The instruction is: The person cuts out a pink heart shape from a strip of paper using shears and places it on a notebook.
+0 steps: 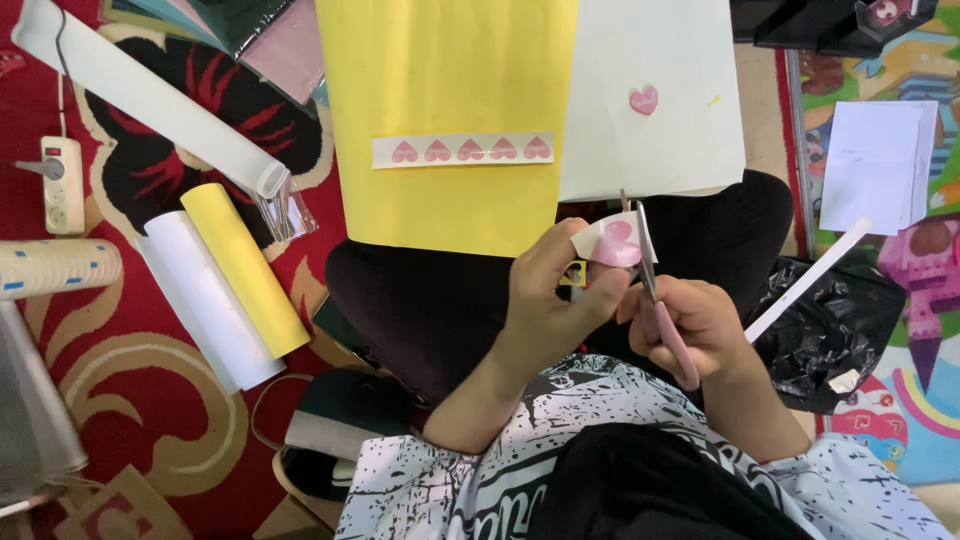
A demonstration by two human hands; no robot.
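My left hand [555, 300] pinches a small white paper piece with a pink heart [612, 242] on it, held above my lap. My right hand [695, 325] grips pink-handled scissors [660, 315], whose blades reach up into the edge of that paper piece. Ahead lies a yellow sheet [445, 100] carrying a white strip of several pink hearts [462, 150]. Beside it a white sheet [650, 120] bears one pink heart [644, 99].
Rolled yellow paper [245, 270] and white paper [205, 300] lie on the red patterned carpet at left, near a long white roll [150, 95] and a power strip [60, 185]. A black plastic bag [830, 330], a white strip [810, 280] and white papers [875, 160] are at right.
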